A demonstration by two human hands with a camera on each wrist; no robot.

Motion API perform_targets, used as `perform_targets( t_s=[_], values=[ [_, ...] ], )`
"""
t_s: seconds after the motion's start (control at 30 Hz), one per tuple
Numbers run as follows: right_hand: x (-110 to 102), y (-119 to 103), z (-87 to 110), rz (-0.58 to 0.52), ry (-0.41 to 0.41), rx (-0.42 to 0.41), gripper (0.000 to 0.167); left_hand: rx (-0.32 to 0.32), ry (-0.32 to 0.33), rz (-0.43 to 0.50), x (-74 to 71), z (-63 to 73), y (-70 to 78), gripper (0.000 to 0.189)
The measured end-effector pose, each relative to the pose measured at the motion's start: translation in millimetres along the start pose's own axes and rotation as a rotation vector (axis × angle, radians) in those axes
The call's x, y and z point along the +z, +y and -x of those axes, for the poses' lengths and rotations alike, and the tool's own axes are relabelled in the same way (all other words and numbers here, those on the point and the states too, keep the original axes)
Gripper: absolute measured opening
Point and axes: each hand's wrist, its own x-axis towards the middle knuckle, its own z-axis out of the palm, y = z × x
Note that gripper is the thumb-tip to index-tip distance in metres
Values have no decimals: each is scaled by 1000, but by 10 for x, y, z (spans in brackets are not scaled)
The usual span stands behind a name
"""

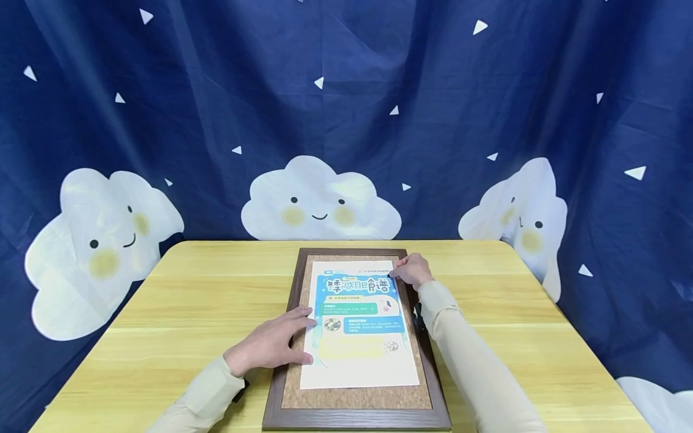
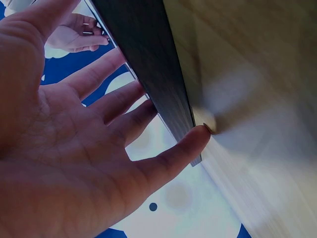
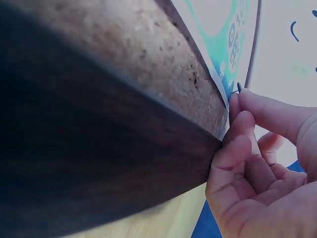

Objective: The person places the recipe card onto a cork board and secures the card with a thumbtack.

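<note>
— Where did the blue-and-white printed paper poster point(image 1: 359, 325) lie?

— At centre frame, flat on the dark wooden-framed cork board point(image 1: 357, 397) on the yellow wooden tabletop point(image 1: 178, 313).

— And the hands?

— The left hand point(image 1: 273, 346) pressed its lower-left edge with straight fingers; the right hand point(image 1: 412, 269) pinched a small pin point(image 3: 238, 87) at the upper-right corner. The sheet looked light, flimsy and easily creased, best held by its edges.

Bare table point(image 1: 189, 288) lies open on both sides of the cork board point(image 1: 357, 397), so my hands can pass freely there. The board's raised dark frame point(image 1: 289, 300) stands between my fingers and the poster point(image 1: 360, 325); the backdrop curtain point(image 1: 346, 120) closes the far edge.
</note>
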Motion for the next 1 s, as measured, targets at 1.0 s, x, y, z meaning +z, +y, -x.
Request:
perform_targets(
  t_s=[1.0],
  values=[
    [4, -125, 0, 198, 10, 16, 23, 2, -6, 8, 1, -2, 4, 70]
  ],
)
